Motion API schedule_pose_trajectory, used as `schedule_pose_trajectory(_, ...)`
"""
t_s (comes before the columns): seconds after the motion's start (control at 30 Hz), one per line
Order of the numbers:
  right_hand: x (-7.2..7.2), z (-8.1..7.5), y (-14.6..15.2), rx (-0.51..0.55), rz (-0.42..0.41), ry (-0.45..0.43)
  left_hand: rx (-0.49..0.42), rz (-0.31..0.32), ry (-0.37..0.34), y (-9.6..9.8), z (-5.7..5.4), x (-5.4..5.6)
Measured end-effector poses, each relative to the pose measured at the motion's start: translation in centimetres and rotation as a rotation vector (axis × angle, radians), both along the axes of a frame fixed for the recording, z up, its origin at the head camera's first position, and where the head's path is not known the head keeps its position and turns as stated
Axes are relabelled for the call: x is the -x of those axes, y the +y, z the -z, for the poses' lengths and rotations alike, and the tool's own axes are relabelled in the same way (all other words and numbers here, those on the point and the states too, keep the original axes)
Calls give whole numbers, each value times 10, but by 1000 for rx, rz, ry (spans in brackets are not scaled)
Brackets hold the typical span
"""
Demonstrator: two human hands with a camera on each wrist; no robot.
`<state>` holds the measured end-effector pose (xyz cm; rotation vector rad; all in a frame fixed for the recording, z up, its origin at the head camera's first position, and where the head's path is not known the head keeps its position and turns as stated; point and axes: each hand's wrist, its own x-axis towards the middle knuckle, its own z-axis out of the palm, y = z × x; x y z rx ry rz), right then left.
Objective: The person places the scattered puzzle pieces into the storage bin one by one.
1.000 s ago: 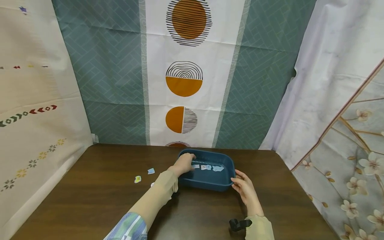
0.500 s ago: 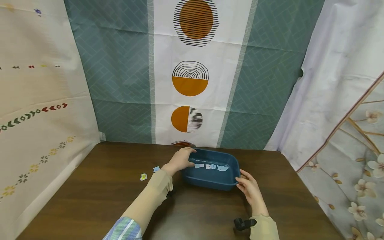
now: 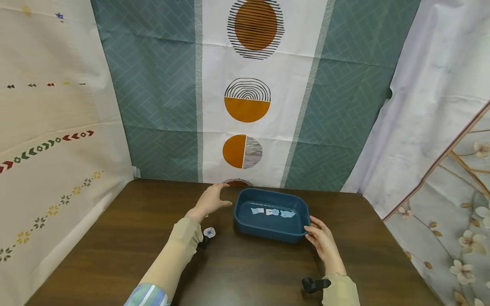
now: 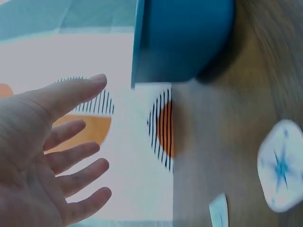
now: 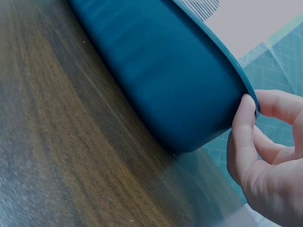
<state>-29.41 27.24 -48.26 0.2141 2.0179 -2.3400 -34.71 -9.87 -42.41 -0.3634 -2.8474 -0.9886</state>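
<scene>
A dark blue plastic basin (image 3: 268, 231) stands toward the back of the table. Inside it, in a row, lie three pale blue and white paper cutouts (image 3: 272, 211). My right hand (image 3: 323, 242) pinches the basin's right rim between thumb and fingers; the right wrist view shows the thumb (image 5: 244, 116) on the outer side. Left of the basin, my left hand (image 3: 208, 202) is held apart from it, fingers spread and holding nothing. Near its wrist lies a white cutout with a blue compass star (image 4: 281, 165). A second small cutout (image 4: 219, 211) shows partly at the bottom of the left wrist view.
The dark wooden table (image 3: 245, 272) ends at the back against a hanging cloth (image 3: 164, 106) with orange circles. Further cloths (image 3: 61, 140) hang along the left and right sides. A black wrist strap mount (image 3: 315, 285) sits on the right forearm.
My left hand has come out of the basin and moved left, over the loose cutouts, now hiding most of them. The right hand has kept its grip on the rim. The head view has turned slightly left.
</scene>
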Motion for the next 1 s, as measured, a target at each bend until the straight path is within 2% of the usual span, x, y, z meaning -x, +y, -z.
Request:
schedule_pose_trajectory(0.2,1,-1,0,18,0,-12,-2,-33,-25,-28,8,-7)
schedule_pose_trajectory(0.47,-1,-3,0,25,-12,-10,25,-95,-67,-55,28,-11)
schedule_pose_trajectory(0.73,0,-1,-1,29,-7,-8,22,-118,-116,-68,47,-14)
schedule_pose_trajectory(1.0,0,-2,-1,33,-11,-8,52,-144,-140,-73,57,-15)
